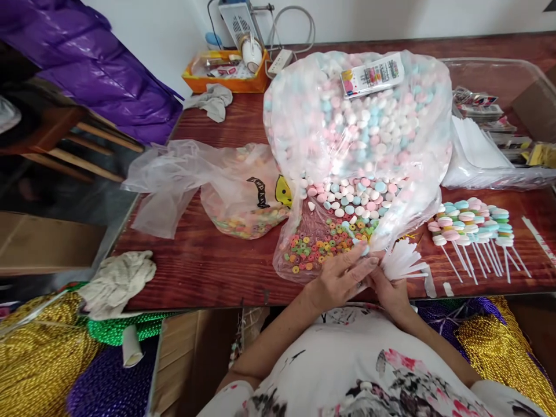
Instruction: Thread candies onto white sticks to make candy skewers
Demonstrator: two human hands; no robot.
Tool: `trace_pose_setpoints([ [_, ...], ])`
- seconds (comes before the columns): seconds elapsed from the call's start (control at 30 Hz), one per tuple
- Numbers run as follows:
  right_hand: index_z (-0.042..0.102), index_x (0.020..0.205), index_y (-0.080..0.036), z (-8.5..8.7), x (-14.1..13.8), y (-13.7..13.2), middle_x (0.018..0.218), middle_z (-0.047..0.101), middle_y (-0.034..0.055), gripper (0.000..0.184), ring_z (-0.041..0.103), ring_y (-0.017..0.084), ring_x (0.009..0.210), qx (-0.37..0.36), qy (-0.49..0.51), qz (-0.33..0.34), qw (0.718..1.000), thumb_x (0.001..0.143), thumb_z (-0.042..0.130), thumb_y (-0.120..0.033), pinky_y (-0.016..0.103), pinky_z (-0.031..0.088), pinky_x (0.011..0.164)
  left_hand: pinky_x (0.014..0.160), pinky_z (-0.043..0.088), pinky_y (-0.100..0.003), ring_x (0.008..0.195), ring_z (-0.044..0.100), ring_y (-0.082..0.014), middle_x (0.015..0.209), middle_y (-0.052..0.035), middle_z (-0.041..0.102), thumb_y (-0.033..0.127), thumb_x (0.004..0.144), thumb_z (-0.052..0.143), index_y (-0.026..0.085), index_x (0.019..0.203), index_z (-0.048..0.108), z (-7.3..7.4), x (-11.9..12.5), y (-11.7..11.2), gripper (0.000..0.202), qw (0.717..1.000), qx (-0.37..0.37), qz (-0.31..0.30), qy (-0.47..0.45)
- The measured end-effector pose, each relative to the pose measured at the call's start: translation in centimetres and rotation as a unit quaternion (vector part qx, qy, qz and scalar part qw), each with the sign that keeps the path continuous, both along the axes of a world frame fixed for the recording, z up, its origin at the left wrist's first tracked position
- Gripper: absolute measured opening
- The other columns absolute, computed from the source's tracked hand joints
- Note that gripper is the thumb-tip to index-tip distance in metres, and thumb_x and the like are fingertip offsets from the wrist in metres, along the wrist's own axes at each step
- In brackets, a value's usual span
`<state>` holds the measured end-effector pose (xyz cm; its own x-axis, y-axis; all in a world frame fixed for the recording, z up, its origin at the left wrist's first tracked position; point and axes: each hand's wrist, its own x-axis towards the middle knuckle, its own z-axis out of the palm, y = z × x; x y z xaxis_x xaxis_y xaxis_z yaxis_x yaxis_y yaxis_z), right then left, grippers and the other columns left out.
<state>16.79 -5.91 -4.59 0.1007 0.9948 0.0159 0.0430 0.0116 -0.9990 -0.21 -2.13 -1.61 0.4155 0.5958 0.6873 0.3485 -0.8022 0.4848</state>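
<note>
Both hands meet at the table's front edge, by the mouth of a clear plastic bag. My left hand (341, 273) is closed, with a pale blue candy (361, 247) at its fingertips. Close against it is my right hand (391, 289), its fingers pressed together; what they hold is hidden. A fan of white sticks (403, 260) lies just beyond the right hand. The clear bag (356, 116) is full of pink, white and blue candies, and small coloured candy rings (310, 249) lie loose at its opening. Finished candy sticks (473, 223) are piled to the right.
A second bag (245, 202) of candy rings lies to the left. Behind are an orange tray (226, 69) and a grey cloth (212, 101). At right stands a clear plastic bin (499, 176). Another cloth (119, 284) hangs over the table's left corner, above bundled beads (43, 347).
</note>
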Motion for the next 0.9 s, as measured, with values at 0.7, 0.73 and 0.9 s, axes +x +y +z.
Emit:
trace_pose_setpoints([
  [0.7, 0.07, 0.088, -0.021, 0.0, 4.0, -0.1, 0.062, 0.053, -0.0032, 0.019, 0.048, 0.014, 0.056, 0.037, -0.126, 0.117, 0.984, 0.1, 0.056, -0.025, 0.027, 0.045, 0.056, 0.086, 0.054, -0.037, 0.089, 0.065, -0.0221, 0.091, -0.0079, 0.071, 0.018, 0.089, 0.064, 0.018, 0.085, 0.073, -1.0, -4.5, 6.6, 0.01, 0.953, -0.242, 0.099, 0.155],
  [0.73, 0.07, 0.088, -0.021, 0.5, 3.7, 0.0, 0.063, 0.055, -0.0026, 0.019, 0.051, 0.014, 0.058, 0.044, -0.138, 0.138, 0.98, 0.099, 0.054, -0.023, 0.027, 0.047, 0.058, 0.083, 0.054, -0.035, 0.085, 0.067, -0.0206, 0.088, -0.0068, 0.073, 0.021, 0.088, 0.067, 0.018, 0.085, 0.074, -0.8, -4.6, 6.1, 0.008, 0.953, -0.269, 0.107, 0.088],
  [0.9, 0.07, 0.094, -0.022, 2.2, 1.5, 0.7, 0.071, 0.062, 0.0004, 0.021, 0.062, 0.019, 0.071, 0.077, -0.155, 0.173, 0.97, 0.097, 0.05, -0.019, 0.03, 0.054, 0.07, 0.055, 0.055, -0.027, 0.06, 0.068, -0.0154, 0.074, -0.0032, 0.077, 0.037, 0.067, 0.091, 0.017, 0.082, 0.079, 0.4, -4.4, 4.3, 0.028, 0.825, -0.459, 0.129, -0.305],
])
